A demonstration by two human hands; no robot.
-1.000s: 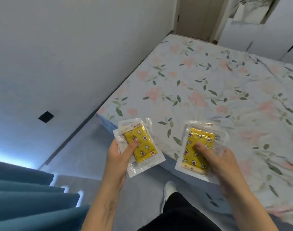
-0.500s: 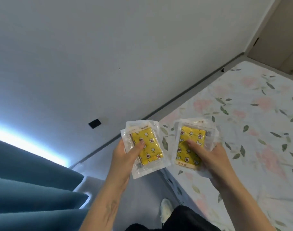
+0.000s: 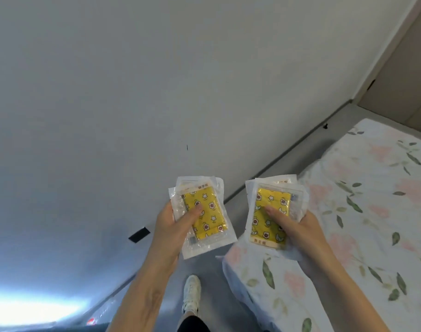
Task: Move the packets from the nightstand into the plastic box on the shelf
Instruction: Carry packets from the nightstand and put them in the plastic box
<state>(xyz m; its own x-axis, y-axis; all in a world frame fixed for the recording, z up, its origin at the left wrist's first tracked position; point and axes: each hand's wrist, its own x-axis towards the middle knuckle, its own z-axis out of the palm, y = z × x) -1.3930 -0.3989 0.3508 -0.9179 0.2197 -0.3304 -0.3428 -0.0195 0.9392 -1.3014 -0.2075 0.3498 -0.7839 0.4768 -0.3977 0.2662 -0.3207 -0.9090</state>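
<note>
Hands: two. Left hand (image 3: 169,232) holds a stack of clear packets (image 3: 202,216) with yellow patterned inserts, thumb (image 3: 192,213) pressed on the top face, fingers underneath; at least two packets by the offset edges, exact count cannot be told. Right hand (image 3: 298,233) holds a second stack of like packets (image 3: 273,212), thumb (image 3: 275,213) across the top one, fingers hidden beneath; again at least two. Both stacks are held in the air, side by side and apart, the right one above the edge of the floral bed (image 3: 362,224). One white shoe (image 3: 191,293) on the grey floor (image 3: 216,295). White wall (image 3: 156,92) behind.
</note>
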